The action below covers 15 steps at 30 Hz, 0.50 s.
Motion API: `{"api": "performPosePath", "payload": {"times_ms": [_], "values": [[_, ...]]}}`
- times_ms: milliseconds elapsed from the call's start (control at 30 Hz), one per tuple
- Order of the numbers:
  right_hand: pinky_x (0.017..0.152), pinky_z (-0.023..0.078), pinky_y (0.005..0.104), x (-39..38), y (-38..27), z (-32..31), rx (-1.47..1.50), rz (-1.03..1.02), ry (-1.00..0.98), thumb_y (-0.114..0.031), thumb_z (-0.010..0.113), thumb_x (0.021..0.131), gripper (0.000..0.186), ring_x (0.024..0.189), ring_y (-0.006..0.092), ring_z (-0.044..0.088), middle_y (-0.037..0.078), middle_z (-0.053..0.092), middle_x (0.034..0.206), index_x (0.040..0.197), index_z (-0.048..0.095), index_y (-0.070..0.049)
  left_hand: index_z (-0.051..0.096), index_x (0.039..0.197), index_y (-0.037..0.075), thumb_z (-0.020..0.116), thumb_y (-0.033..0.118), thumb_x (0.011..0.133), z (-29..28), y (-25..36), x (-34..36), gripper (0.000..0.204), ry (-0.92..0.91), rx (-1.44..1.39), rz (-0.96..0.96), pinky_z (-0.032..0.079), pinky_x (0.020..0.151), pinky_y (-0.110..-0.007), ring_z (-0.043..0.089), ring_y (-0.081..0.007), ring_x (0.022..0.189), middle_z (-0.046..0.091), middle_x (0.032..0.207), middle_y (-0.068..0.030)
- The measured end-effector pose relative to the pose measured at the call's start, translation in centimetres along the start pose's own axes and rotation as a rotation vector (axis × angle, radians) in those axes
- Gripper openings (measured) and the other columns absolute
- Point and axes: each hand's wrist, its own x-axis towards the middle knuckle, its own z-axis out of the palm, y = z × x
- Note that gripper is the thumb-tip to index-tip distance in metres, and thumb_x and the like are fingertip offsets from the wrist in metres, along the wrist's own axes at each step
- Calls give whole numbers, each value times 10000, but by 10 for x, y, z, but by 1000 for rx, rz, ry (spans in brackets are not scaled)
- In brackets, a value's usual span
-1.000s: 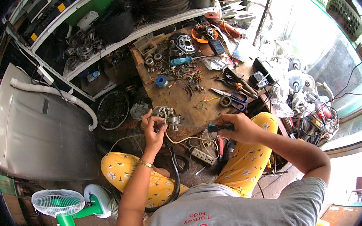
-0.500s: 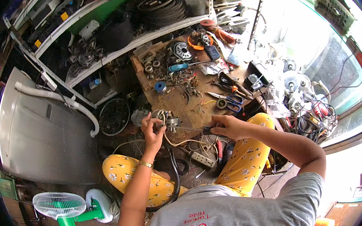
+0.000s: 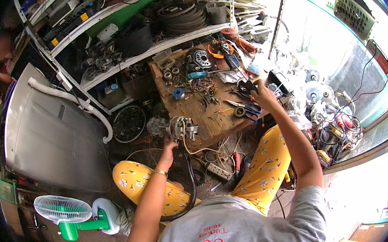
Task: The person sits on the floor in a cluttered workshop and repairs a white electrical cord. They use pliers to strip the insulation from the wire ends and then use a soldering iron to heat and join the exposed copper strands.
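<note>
My left hand (image 3: 168, 147) grips the small metal motor part (image 3: 183, 129) from below, its fingers partly hidden behind it; pale wires hang from the part over the front of the wooden worktop (image 3: 216, 128). My right hand (image 3: 259, 91) reaches to the worktop's right rear, fingers curled among dark-handled tools (image 3: 244, 89), round something I cannot make out. Nearby lie blue-handled scissors (image 3: 253, 108), a tape roll (image 3: 239, 112), a turquoise-handled tool (image 3: 197, 74), a blue spool (image 3: 178, 93) and scattered small metal bits.
A steel panel (image 3: 47, 139) with a white hose stands left, a green-white fan (image 3: 69, 230) below it. Cluttered shelves (image 3: 154, 49) line the back. Motor parts and cables (image 3: 333, 134) crowd the right. A power strip (image 3: 218, 171) lies below the worktop. Another person (image 3: 1, 56) is at far left.
My right hand has left the motor part and moved forward and right to the tools at the back. My left hand has shifted lower under the part.
</note>
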Motion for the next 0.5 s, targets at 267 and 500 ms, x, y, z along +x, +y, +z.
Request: {"api": "performPosePath", "payload": {"times_ms": [267,500], "values": [[780,472,497,37,7,85,-406,151,142,-211,596,833,451,1083,383,545,181,513,1234,1235,433,-88,514,1232,-21,706,202,797,45,44,-32,525,159,541,-65,388,959,-371,518,-275,1141,553,1231,-149],[931,421,486,59,-151,154,-157,-523,-71,-197,599,818,437,1192,361,446,167,359,1401,1249,530,-180,529,1189,-45,644,135,850,2,9,-23,401,474,429,20,423,902,-399,530,-314,1103,507,1247,-206]]}}
